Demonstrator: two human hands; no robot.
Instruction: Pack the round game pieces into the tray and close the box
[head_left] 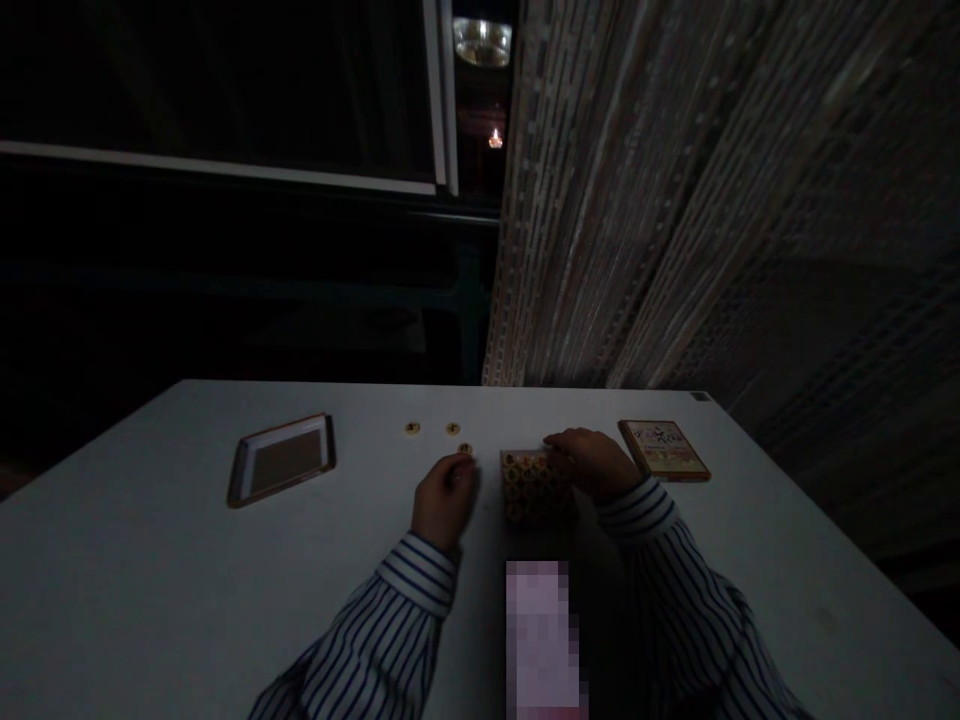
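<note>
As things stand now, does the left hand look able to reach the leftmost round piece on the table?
Probably yes: the left hand is close, and I see only white tabletop between it and the leftmost round piece.

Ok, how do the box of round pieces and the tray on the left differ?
The box is packed with round pieces, while the tray shows a brown bottom inside pale walls. The box has the right hand at its side; the tray lies untouched, left of the left hand. The box sits roughly square to the view, whereas the tray lies slanted. Both rest on the white table.
</note>
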